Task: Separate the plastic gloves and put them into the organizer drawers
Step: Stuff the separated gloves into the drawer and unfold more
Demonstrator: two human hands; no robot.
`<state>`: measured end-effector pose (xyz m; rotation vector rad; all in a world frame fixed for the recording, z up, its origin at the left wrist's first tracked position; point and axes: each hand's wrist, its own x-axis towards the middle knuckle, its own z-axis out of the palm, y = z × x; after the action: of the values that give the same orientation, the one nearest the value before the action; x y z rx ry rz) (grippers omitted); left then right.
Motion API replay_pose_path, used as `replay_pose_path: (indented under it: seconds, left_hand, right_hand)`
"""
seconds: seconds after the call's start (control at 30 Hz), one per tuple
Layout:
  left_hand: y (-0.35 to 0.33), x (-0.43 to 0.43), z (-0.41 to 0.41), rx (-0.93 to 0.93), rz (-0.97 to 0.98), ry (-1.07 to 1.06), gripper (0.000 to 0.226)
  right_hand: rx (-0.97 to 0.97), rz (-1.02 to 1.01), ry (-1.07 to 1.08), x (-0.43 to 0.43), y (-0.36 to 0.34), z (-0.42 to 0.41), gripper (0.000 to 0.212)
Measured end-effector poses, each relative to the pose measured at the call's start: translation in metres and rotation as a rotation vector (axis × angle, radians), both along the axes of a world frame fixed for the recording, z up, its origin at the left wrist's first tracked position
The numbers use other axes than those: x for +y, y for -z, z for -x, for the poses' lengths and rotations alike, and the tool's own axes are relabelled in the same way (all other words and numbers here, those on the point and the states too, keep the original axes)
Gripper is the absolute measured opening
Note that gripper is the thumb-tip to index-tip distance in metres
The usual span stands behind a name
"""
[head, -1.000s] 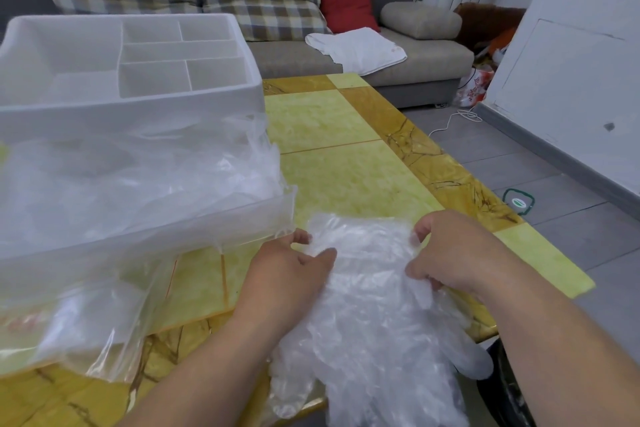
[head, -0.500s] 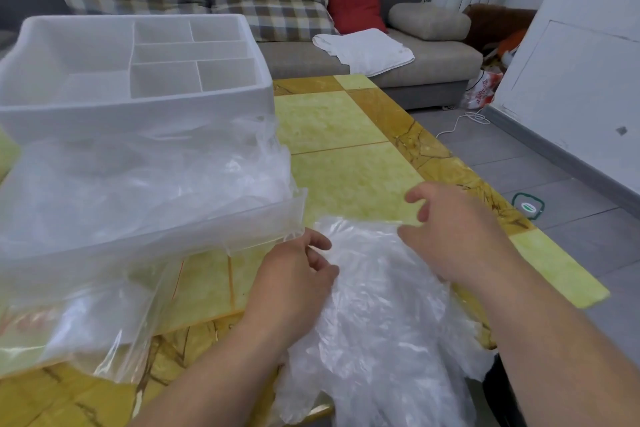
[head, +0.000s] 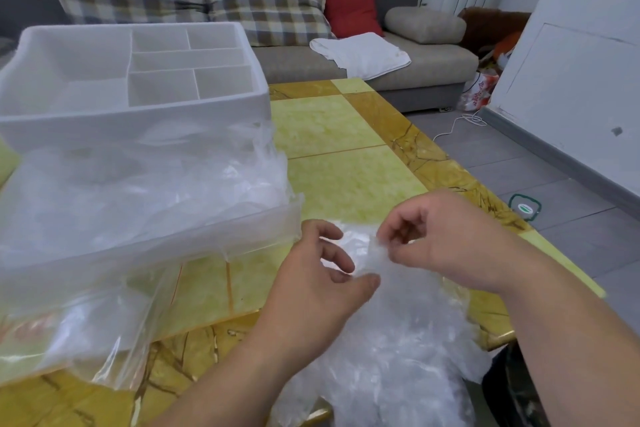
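We have the plastic gloves (head: 398, 340) heaped on the near edge of the table (head: 346, 135), spilling over it, both hands at the pile's far end.
Our right hand (head: 450, 239) pinches a tuft of film between thumb and curled fingers; our left hand (head: 311, 281) lies loosely spread, thumb tip resting on the film, gripping nothing; just left, the organizer (head: 138, 121) has its clear drawer (head: 156, 253) pulled out, crumpled film inside; a clear bag (head: 86, 333) lies under it.
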<state>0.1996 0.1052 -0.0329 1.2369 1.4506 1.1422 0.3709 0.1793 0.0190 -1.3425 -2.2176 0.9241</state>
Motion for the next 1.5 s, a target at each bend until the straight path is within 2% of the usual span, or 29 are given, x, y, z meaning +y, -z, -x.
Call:
replay_pose_path:
  seconds: [0.03, 0.07, 0.13, 0.2, 0.3, 0.33, 0.4, 0.47, 0.6, 0.73, 0.8, 0.87, 1.0, 1.1, 1.17, 1.3, 1.4, 1.5]
  left_hand:
    - [0.0, 0.001, 0.0, 0.003, 0.073, 0.012, 0.047]
    - [-0.001, 0.0, -0.001, 0.011, 0.117, 0.023, 0.04]
    - [0.0, -0.001, 0.002, 0.133, 0.099, 0.031, 0.007]
    - [0.007, -0.001, 0.004, 0.386, 0.022, 0.048, 0.026]
    - [0.006, -0.002, 0.007, 0.602, -0.077, 0.031, 0.017]
    - [0.009, -0.001, 0.007, 0.631, -0.108, 0.03, 0.016]
    - [0.012, 0.001, 0.008, 0.702, -0.154, 0.046, 0.017]
    - [0.015, 0.001, 0.007, 0.745, -0.179, 0.054, 0.019]
    - [0.018, 0.0, 0.006, 0.77, -0.172, 0.109, 0.019]
    - [0.019, 0.001, 0.006, 0.758, -0.163, 0.129, 0.018]
    - [0.02, 0.001, 0.005, 0.746, -0.177, 0.14, 0.017]
    - [0.021, 0.0, 0.006, 0.736, -0.192, 0.138, 0.018]
    - [0.017, 0.001, 0.005, 0.717, -0.237, 0.023, 0.018]
    - [0.013, 0.002, 0.004, 0.661, -0.252, -0.076, 0.026]
    - [0.008, 0.003, 0.004, 0.497, -0.185, -0.095, 0.024]
    - [0.004, 0.006, 0.004, 0.125, -0.041, -0.133, 0.018]
    - [0.004, 0.007, 0.003, -0.065, -0.006, -0.211, 0.021]
    - [0.002, 0.007, 0.002, -0.183, 0.046, -0.212, 0.026]
  right_hand:
    - [0.006, 0.021, -0.036, -0.002, -0.002, 0.003, 0.022]
    - [0.014, 0.049, -0.065, -0.003, -0.003, 0.006, 0.022]
    - [0.033, 0.084, -0.069, -0.003, -0.003, 0.013, 0.018]
    - [0.046, 0.037, 0.069, 0.005, 0.003, 0.014, 0.013]
    - [-0.087, -0.092, 0.387, 0.021, 0.014, 0.012, 0.01]
    - [-0.164, -0.092, 0.478, 0.023, 0.016, 0.012, 0.006]
    - [-0.29, -0.041, 0.572, 0.026, 0.019, 0.012, 0.023]
    - [-0.309, 0.022, 0.566, 0.027, 0.019, 0.012, 0.037]
    - [-0.305, 0.108, 0.494, 0.026, 0.019, 0.013, 0.028]
    - [-0.325, 0.084, 0.447, 0.024, 0.024, 0.013, 0.022]
    - [-0.306, 0.062, 0.423, 0.025, 0.028, 0.012, 0.011]
    - [-0.233, 0.023, 0.402, 0.024, 0.03, 0.007, 0.01]
    - [0.122, 0.067, 0.381, 0.021, 0.024, -0.005, 0.013]
    - [0.418, 0.271, 0.312, 0.016, 0.016, -0.01, 0.017]
    - [0.555, 0.404, 0.248, 0.014, 0.012, -0.014, 0.017]
    - [0.679, 0.506, 0.179, 0.011, 0.011, -0.023, 0.014]
    - [0.755, 0.546, 0.171, 0.013, 0.013, -0.029, 0.02]
    - [0.762, 0.531, 0.177, 0.011, 0.012, -0.03, 0.015]
